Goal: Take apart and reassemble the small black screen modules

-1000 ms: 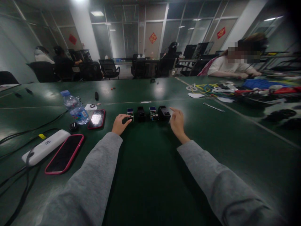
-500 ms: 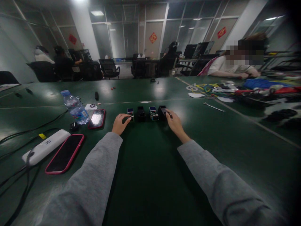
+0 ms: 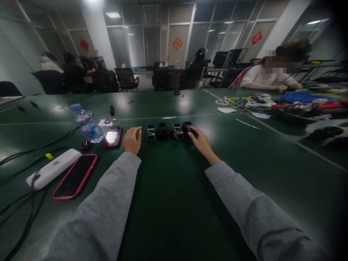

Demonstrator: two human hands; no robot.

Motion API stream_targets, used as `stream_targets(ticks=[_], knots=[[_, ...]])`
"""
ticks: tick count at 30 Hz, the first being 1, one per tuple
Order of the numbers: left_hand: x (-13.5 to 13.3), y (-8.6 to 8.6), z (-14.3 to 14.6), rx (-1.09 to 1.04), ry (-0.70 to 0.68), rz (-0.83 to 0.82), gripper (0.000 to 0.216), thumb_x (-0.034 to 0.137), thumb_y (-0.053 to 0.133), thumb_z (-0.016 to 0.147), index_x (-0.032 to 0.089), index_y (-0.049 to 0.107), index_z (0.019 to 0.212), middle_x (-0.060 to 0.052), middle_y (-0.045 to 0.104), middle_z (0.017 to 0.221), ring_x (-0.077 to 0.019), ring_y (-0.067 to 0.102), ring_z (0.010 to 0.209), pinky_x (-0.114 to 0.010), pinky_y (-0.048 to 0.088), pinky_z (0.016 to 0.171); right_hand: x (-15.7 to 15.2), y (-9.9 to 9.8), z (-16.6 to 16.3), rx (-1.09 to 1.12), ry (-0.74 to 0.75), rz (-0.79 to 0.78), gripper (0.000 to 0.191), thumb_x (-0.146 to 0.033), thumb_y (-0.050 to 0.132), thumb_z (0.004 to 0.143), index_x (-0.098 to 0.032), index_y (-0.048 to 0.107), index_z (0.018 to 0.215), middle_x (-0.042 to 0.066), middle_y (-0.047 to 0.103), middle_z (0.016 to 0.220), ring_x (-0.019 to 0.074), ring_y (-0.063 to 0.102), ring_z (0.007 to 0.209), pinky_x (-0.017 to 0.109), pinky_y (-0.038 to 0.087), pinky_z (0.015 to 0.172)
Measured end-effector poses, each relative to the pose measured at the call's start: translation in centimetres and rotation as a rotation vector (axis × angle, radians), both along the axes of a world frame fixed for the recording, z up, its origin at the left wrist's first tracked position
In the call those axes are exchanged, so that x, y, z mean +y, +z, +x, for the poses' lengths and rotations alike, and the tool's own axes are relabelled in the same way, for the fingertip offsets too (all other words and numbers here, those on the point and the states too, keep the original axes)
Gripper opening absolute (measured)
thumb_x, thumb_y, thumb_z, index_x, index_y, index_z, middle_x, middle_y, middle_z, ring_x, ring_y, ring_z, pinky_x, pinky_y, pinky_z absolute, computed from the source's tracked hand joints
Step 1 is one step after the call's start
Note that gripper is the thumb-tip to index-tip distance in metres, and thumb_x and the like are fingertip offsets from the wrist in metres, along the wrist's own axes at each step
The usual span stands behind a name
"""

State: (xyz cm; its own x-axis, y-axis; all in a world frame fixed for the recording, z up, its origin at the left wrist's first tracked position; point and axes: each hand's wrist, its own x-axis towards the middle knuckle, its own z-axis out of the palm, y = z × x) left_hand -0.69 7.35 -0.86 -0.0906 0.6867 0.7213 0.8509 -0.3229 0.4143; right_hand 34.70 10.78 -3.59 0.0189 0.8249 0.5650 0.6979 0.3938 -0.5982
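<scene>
Several small electronic modules stand in a row on the green table (image 3: 174, 203): a blue-topped one (image 3: 150, 132) at the left, a black one (image 3: 163, 130), another blue-topped one (image 3: 177, 131) and a larger black box (image 3: 186, 127) at the right. My left hand (image 3: 132, 139) lies just left of the row, fingers stretched forward, touching none of them. My right hand (image 3: 200, 142) has its fingertips closed on the right side of the black box.
Left of my hands lie a water bottle (image 3: 87, 125), a lit phone (image 3: 111, 137), a red-cased phone (image 3: 74, 176), a white power bank (image 3: 53, 168) and black cables. A metal tool (image 3: 247, 124) and tangled wires (image 3: 272, 103) lie right, by a seated person (image 3: 261, 77).
My left hand let go of the leftmost module and moved left, fingers now stretched out. My right hand came from beside the black box onto it.
</scene>
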Motion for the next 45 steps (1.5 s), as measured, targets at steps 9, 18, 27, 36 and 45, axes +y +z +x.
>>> stream_targets(ticks=[9,18,27,36,45], knots=[[1.1,-2.4,-1.7,0.307,0.107,-0.440,0.043,0.038,0.043,0.094,0.013,0.055,0.126,-0.016,0.048,0.142,-0.0301,0.041,0.133,-0.049,0.038,0.106,0.3,-0.3,0.2,-0.019,-0.005,-0.004,0.050,-0.052,0.050,0.093,-0.018,0.058,0.129,0.012,0.060,0.124,0.0278,0.058,0.111,0.046,0.046,0.098],[1.6,-2.9,-2.0,0.352,0.056,-0.533,0.049,0.040,0.036,0.096,0.013,0.051,0.133,-0.016,0.048,0.142,-0.0285,0.041,0.133,-0.047,0.036,0.109,0.2,-0.3,0.2,-0.023,-0.015,-0.004,0.052,-0.054,0.049,0.092,-0.018,0.059,0.129,0.013,0.061,0.122,0.0282,0.059,0.110,0.046,0.047,0.097],[1.8,-3.2,-2.1,0.349,0.052,-0.511,0.047,0.040,0.037,0.096,0.014,0.052,0.132,-0.016,0.049,0.142,-0.0287,0.042,0.132,-0.048,0.036,0.108,0.1,-0.2,0.2,-0.023,-0.025,-0.018,0.052,-0.054,0.049,0.093,-0.018,0.058,0.129,0.012,0.060,0.123,0.0278,0.058,0.110,0.047,0.046,0.097],[1.4,-3.0,-1.7,0.321,0.060,-0.471,0.042,0.039,0.041,0.094,0.016,0.054,0.127,-0.016,0.052,0.138,-0.0287,0.044,0.131,-0.049,0.037,0.106,0.2,-0.2,0.3,-0.045,-0.035,-0.029,0.052,-0.054,0.049,0.093,-0.020,0.057,0.131,0.012,0.059,0.125,0.0291,0.058,0.110,0.049,0.047,0.096],[1.3,-2.8,-1.4,0.344,0.091,-0.462,0.041,0.037,0.040,0.095,0.014,0.055,0.126,-0.017,0.052,0.138,-0.0290,0.045,0.130,-0.049,0.038,0.105,0.5,-0.5,0.3,-0.057,-0.045,0.000,0.051,-0.055,0.050,0.092,-0.020,0.058,0.128,0.012,0.059,0.123,0.0293,0.058,0.109,0.049,0.047,0.094]])
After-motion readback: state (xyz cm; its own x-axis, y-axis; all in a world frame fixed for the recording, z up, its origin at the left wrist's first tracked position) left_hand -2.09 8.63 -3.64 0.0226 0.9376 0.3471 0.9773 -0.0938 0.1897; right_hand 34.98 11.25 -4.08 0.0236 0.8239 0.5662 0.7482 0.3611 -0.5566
